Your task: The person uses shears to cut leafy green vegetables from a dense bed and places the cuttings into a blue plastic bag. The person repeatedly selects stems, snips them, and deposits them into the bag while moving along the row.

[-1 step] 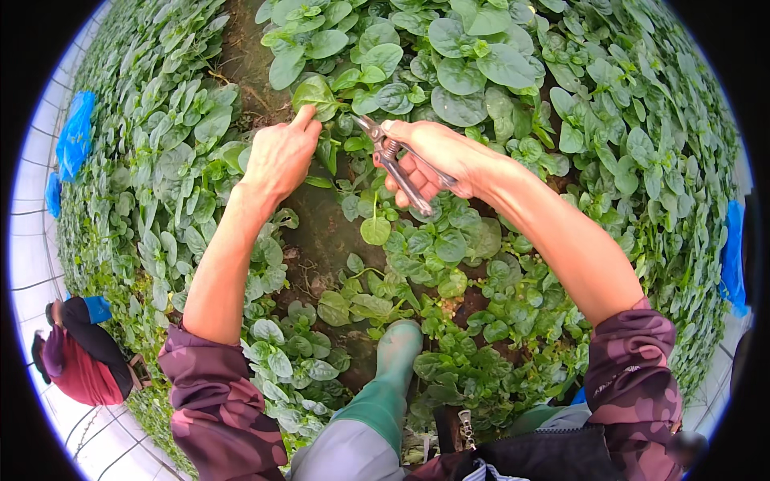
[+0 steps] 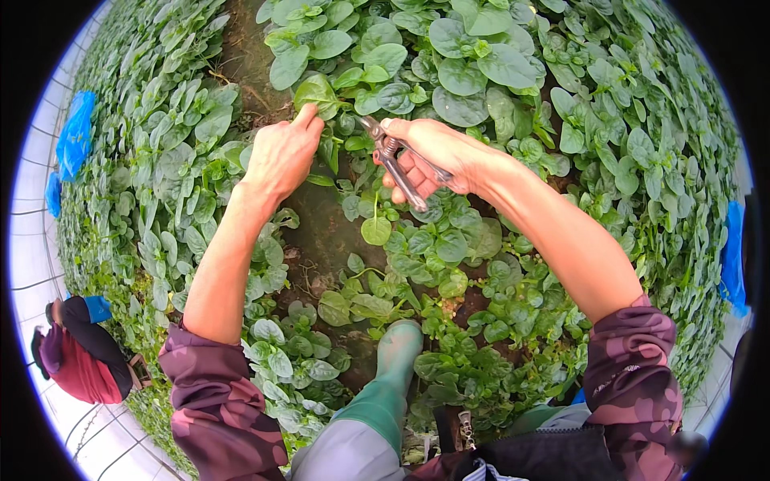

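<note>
- Pruning shears [image 2: 407, 183]: held in right hand [image 2: 429, 152]; metal, with coil spring [image 2: 391, 148] exposed between handles; blade end directed up and left of the grip, toward left hand [image 2: 279, 156].
- Right grip: fingers wrapped around and clamped on the shears; handles spread apart. Gap between blades: too small to determine.
- Left grip: back of hand uppermost, index finger extended against light green leaf [image 2: 315, 90]; thumb hidden, closure of any pinch not determinable.
- Light green leaf: at left index fingertip, touching; just up and left of blade end, apart from right grip.
- Hand spacing: near each other, not touching.
- Below and left of right grip: 1 pale round leaf [image 2: 375, 231] on a thin stem.
- Above both grips: broad green leaves [image 2: 465, 76], densely overlapping.
- Below and between both grips: dark soil [image 2: 325, 232]; farther below, 1 green boot [image 2: 399, 349].
- Below each grip, past the bare forearm: camouflage sleeve [image 2: 216, 401], 1 per arm.
- Far left of both grips: blue plastic [image 2: 76, 136]; lower down, 1 other person [image 2: 88, 369] in red and black clothing.
</note>
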The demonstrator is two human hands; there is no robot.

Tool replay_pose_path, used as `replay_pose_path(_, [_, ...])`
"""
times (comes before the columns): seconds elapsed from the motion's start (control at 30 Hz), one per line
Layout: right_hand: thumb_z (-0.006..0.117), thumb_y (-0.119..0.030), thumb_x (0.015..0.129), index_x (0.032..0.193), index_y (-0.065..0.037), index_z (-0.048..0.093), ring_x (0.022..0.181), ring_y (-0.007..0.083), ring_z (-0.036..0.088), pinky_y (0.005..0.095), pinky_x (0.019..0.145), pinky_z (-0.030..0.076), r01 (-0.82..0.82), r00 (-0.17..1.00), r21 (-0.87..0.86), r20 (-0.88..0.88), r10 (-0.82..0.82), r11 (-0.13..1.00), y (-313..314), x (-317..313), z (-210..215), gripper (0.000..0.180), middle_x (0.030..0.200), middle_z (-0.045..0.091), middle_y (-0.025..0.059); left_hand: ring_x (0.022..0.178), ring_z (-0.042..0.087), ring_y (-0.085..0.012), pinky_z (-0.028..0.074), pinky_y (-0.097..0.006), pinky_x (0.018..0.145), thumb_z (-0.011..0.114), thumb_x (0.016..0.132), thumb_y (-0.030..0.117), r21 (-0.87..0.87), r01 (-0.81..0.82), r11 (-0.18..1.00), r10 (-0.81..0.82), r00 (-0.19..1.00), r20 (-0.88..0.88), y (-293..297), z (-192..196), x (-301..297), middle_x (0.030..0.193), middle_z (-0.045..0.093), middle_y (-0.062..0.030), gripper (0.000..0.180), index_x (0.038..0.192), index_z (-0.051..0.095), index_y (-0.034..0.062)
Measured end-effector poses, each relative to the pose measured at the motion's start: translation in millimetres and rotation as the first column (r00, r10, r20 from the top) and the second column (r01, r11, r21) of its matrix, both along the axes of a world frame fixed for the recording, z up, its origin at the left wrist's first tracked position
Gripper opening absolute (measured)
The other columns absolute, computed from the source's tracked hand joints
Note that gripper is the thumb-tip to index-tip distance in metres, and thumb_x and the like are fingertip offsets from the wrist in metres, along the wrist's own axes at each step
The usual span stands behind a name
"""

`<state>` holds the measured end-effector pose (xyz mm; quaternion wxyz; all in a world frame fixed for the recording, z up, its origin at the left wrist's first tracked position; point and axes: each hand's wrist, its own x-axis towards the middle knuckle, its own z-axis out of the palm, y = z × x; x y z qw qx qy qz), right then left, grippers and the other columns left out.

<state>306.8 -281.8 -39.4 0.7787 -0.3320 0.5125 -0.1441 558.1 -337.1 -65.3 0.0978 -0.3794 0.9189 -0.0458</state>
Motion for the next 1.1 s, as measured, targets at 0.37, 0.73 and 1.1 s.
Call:
replay_pose_path(0.37, [0.031, -0.041, 0.104, 0.11, 0.004, 0.05, 0.076, 0.0256, 0.069, 0.0379, 0.061, 0.056, 0.06, 0.998, 0.035, -0.007, -0.059, 0.998, -21.2, 23.2, -17.7, 0.049, 0.097, 0.065, 0.0185, 0.071, 0.067, -0.0309, 0.053, -0.042, 0.059, 0.063, 0.074, -0.001, -0.093, -0.076, 0.993, 0.073, 0.996, -0.042, -7.6, -13.6, -19.6, 0.097, 0.057, -0.0153, 0.061, 0.133, 0.048, 0.0078])
replay_pose_path(0.73, [0.028, -0.044, 0.104, 0.117, 0.003, 0.05, 0.081, 0.0261, 0.069, 0.0395, 0.067, 0.057, 0.032, 0.997, 0.025, -0.073, -0.03, 0.999, -22.7, 23.9, -7.8, 0.053, 0.102, 0.063, 0.0184, 0.069, 0.068, -0.0266, 0.056, -0.039, 0.063, 0.065, 0.073, 0.002, -0.237, -0.006, 0.972, -0.036, 0.984, -0.172, -15.0, -14.4, -0.6, 0.141, 0.046, -0.0219, 0.023, 0.095, 0.062, 0.0056])
replay_pose_path(1.1, [0.031, -0.041, 0.105, 0.103, 0.0, 0.053, 0.063, 0.0163, 0.062, 0.0302, 0.05, 0.049, 0.071, 0.991, -0.027, -0.116, -0.073, 0.997, -41.3, 40.0, -27.9, 0.046, 0.086, 0.063, 0.011, 0.071, 0.068, -0.0325, 0.055, -0.042, 0.063, 0.064, 0.072, -0.002, -0.037, -0.024, 0.999, 0.022, 0.998, -0.058, -34.6, -26.2, 5.2, 0.122, 0.053, -0.0189, 0.031, 0.103, 0.059, 0.0042])
